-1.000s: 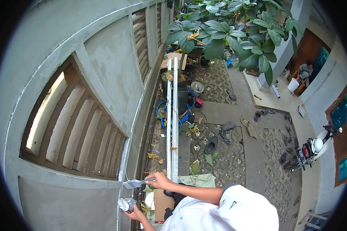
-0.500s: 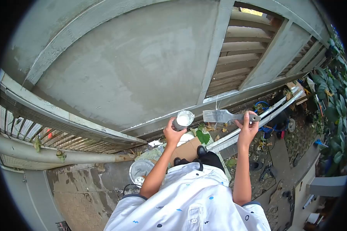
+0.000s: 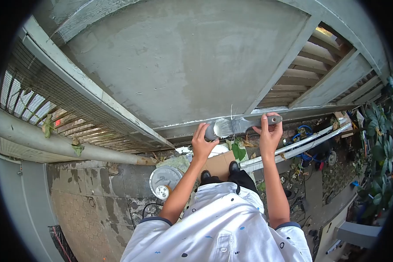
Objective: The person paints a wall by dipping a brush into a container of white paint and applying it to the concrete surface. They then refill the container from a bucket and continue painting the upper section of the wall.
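Note:
My left hand [image 3: 201, 143] is wrapped round a small dark cup [image 3: 210, 132] with whitish paint in it, its mouth tilted toward the right. In my right hand [image 3: 269, 136], the fingers close on the handle of a wide flat paintbrush [image 3: 243, 125]. The brush lies level, its bristles pointing left and overlapping the mouth of the cup. Both hands are in front of the foot of a large grey wall panel [image 3: 161, 65], with uneven, darker patches across it.
On the ground to the left stand a bucket [image 3: 155, 178] and a small white-topped container [image 3: 162, 192]. White rails [image 3: 301, 148] lie at the right, near slatted openings [image 3: 299, 74]. A mesh-covered fence [image 3: 78, 96] and a pipe [image 3: 105, 152] run along the left. Leafy plants [image 3: 377, 148] edge the right.
The brush has moved left toward the cup, and its bristles now meet the cup's mouth. The cup has tipped toward the brush. The view has shifted to the left.

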A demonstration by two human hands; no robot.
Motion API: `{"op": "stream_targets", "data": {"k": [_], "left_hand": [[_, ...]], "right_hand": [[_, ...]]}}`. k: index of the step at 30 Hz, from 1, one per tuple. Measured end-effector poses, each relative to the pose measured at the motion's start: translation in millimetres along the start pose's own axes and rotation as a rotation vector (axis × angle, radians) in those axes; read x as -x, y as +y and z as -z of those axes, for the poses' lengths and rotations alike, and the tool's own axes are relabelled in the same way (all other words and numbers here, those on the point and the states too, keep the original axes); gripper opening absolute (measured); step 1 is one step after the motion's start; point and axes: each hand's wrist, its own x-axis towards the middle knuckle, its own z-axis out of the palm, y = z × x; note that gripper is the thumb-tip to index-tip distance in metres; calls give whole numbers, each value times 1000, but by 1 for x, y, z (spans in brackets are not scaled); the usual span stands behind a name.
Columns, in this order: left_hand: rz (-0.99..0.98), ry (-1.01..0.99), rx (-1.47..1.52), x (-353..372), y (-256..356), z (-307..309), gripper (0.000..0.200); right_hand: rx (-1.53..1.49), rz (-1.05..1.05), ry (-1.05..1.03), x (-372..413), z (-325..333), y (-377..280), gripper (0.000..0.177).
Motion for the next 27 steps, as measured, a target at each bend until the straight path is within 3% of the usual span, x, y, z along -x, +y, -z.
{"op": "stream_targets", "data": {"k": [4, 6, 12, 14, 16, 19, 26, 27], "left_hand": [[-61, 16, -23, -1, 4, 6, 61], [-87, 18, -37, -2, 6, 6, 61], [-37, 19, -94, -2, 13, 1, 58], [-29, 44, -92, -4, 18, -3, 58], [-51, 64, -128, -9, 25, -9, 58], [12, 115, -56, -14, 35, -21, 56], [282, 112, 62, -31, 73, -46, 55], [243, 133, 58, -34, 75, -50, 55]], "right_hand": [[204, 129, -61, 11, -24, 0, 11], [403, 326, -112, 13, -32, 0, 13], [409, 398, -125, 0, -31, 2, 13], [329, 206, -99, -8, -22, 1, 12], [261, 215, -75, -19, -12, 6, 12], [29, 28, -33, -30, 9, 6, 13], [-250, -102, 25, -55, 53, 7, 16], [-271, -125, 27, -58, 58, 5, 17]]}}
